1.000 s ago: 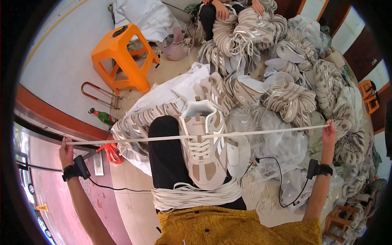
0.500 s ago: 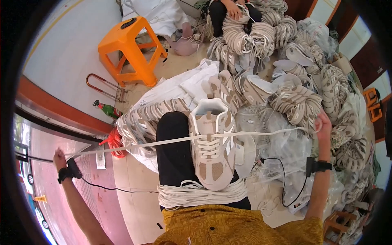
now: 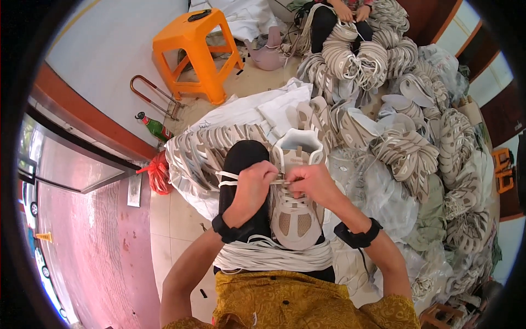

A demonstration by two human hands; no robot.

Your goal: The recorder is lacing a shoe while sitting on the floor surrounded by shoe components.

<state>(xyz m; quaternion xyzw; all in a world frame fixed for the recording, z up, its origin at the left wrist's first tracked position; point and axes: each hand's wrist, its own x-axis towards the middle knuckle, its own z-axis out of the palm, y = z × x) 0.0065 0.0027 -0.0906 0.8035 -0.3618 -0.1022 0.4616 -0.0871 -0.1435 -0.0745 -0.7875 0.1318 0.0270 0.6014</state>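
Observation:
A beige and white shoe upper lies over my lap, toe toward me, its lower eyelets threaded with white lace. My left hand is closed at the left edge of its lacing, pinching the shoelace, a loop of which sticks out to the left over my dark knee. My right hand meets it from the right, fingertips pinched on the lace over the tongue. The exact grip of the fingertips is partly hidden. A thick bundle of white laces rests across my thighs.
Stacked shoe uppers and clear plastic bags cover the floor to the right. An orange stool, a green bottle and a red bag stand to the left. Another person's hands are busy at the far side.
Both hands have come in from wide apart, where they held the lace stretched across the shoe, to meet at the lacing. The view has shifted slightly.

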